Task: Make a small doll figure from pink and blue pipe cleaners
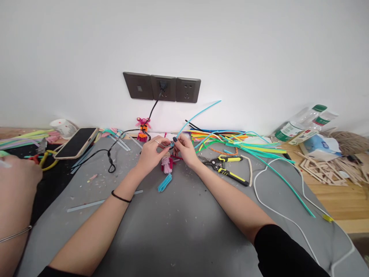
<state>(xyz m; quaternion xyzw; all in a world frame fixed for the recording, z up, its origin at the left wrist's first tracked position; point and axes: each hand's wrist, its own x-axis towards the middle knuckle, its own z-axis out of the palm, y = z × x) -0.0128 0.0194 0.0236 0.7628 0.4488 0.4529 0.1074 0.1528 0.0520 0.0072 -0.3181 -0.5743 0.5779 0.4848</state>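
Note:
A light blue pipe cleaner (pixel 198 114) rises from between my fingertips and slants up to the right. My left hand (pixel 152 152) pinches its lower end, which looks bent or coiled. My right hand (pixel 185 149) grips the same pipe cleaner just beside, thumb and forefinger closed. Below my hands lies a pink bundle of pipe cleaners (pixel 166 164), partly hidden by my fingers. A short folded blue piece (pixel 165 183) rests on the grey table (pixel 173 231) a little nearer to me.
Yellow-black pliers (pixel 233 175) and a pile of coloured pipe cleaners (pixel 248 144) lie right of my hands. A white cable (pixel 276 215) curves along the right. At left are a phone (pixel 77 143), a paper cup (pixel 62 129) and another person's arm (pixel 17 200). Bottles (pixel 300 125) stand far right.

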